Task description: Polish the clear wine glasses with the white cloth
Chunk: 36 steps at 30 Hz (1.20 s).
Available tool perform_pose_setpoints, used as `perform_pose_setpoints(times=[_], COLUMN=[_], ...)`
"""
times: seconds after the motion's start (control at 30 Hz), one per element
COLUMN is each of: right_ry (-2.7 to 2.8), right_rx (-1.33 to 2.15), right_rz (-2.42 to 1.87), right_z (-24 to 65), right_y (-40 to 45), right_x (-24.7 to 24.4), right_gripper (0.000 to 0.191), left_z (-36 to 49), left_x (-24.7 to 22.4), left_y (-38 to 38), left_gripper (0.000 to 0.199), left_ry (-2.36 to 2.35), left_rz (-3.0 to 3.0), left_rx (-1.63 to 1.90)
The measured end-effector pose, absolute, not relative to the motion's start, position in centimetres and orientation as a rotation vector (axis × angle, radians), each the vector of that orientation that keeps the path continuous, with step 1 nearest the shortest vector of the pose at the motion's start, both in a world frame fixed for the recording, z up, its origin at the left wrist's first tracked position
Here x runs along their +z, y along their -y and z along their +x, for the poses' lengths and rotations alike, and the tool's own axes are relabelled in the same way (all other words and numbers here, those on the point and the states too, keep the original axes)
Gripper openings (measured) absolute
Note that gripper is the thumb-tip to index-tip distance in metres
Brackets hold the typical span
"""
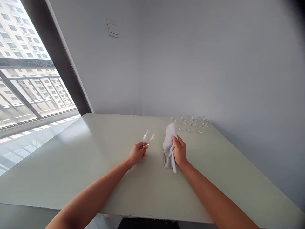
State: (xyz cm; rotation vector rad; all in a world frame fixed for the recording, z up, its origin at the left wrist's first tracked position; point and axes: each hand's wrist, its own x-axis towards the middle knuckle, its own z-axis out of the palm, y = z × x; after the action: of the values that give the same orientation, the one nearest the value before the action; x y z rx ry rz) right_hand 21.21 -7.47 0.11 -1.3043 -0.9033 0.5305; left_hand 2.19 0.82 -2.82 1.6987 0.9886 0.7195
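My left hand (pixel 137 153) and right hand (pixel 179 151) both clamped, at a pale green tabletop (pixel 71 165).
Left hand grips the stem of a clear stemmed glass (pixel 148 137), its bowl tilted beyond my fingers; right hand clutches a crumpled white cloth (pixel 169 149), with four clear stemmed glasses (pixel 190 123) standing in a row just beyond it.

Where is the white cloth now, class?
In the head view, the white cloth is in the right hand, in front of the row of four glasses, right of the left hand.
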Motion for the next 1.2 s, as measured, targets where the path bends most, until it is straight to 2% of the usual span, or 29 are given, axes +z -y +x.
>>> perform_pose_setpoints(times=[0.17,0.27,0.37,0.43,0.53,0.7,0.8,0.97,1.07,1.2], right_ry=[0.875,0.75,0.913,1.132,1.33,1.335,1.347,1.309,0.998,0.683], right_rx=[0.545,0.63,0.747,0.855,1.049,1.559,1.71,1.542,1.529,1.612], right_rz=[-1.277,-1.251,-1.283,-1.295,-1.293,-1.112,-1.027,-1.126,-1.114,-0.97], right_z=[19.5,19.0,18.7,18.4,18.4,19.4,19.6,18.6,18.0,18.0], right_y=[7.3,6.6,6.1,6.0,6.0,6.4,6.9,7.0,6.4,6.6], right_x=[0.6,1.2,2.4,3.1,3.5,2.8,2.3,0.2,-0.9,0.0], right_gripper=[0.034,0.034,0.03,0.028,0.036,0.044,0.046,0.04,0.03,0.024], left_z=[2.3,2.1,1.5,1.0,0.2,-0.4,-0.4,-0.3,-0.1,0.0], left_x=[-2.6,-2.4,-2.3,-2.3,-2.3,-2.2,-2.1,-1.9,-1.3,-0.3], left_y=[0.5,0.9,0.5,-0.2,-1.7,-3.1,-3.0,-2.4,-1.8,-1.2], left_gripper=[0.032,0.029,0.029,0.029,0.031,0.033,0.032,0.03,0.028,0.036], left_ry=[-0.898,-1.031,-1.168,-1.208,-1.173,-0.897,-0.785,-0.722,-0.78,-0.779], left_rz=[1.701,2.007,2.367,2.553,2.747,3.017,3.102,3.15,3.137,3.113], left_rx=[0.684,0.689,0.759,0.827,0.93,0.956,0.9,0.818,0.972,1.079])
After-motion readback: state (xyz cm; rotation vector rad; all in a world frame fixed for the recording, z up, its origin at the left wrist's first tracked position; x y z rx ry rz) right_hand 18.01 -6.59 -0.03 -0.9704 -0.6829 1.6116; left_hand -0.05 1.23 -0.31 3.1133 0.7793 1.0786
